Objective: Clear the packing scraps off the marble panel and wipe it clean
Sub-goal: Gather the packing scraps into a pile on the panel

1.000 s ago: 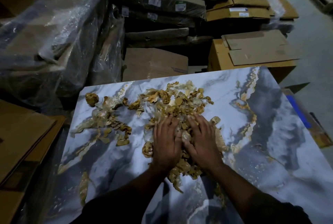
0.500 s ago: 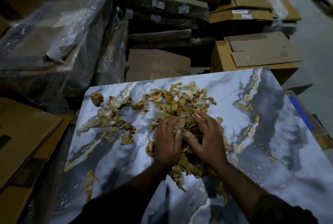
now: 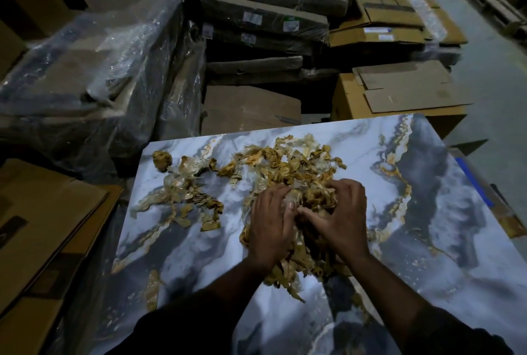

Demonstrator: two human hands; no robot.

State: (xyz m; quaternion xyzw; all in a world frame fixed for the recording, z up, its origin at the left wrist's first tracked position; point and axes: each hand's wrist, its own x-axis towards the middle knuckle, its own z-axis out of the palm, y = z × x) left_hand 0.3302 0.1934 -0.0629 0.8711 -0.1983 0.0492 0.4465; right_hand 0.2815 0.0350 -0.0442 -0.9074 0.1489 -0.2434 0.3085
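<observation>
A blue-grey marble panel [image 3: 422, 229] with gold veins lies flat in front of me. A heap of crumpled tan tape and clear film scraps [image 3: 288, 166] covers its far middle. A smaller scatter of scraps [image 3: 188, 197] lies to the left, with one balled scrap [image 3: 162, 159] near the far left corner. My left hand [image 3: 269, 223] and my right hand [image 3: 338, 212] press side by side into the near part of the heap, fingers curled into the scraps. More scraps [image 3: 291, 272] stick out below my palms.
Plastic-wrapped bundles [image 3: 94, 69] crowd the far left. Stacked wrapped slabs [image 3: 268, 12] and cardboard boxes [image 3: 399, 98] stand behind the panel. Flattened cardboard [image 3: 42, 226] lies on the left. A concrete floor [image 3: 490, 69] runs along the right.
My hands have gone from lying flat on the scraps to curling in and bunching them. The right hand has spread slightly to the right.
</observation>
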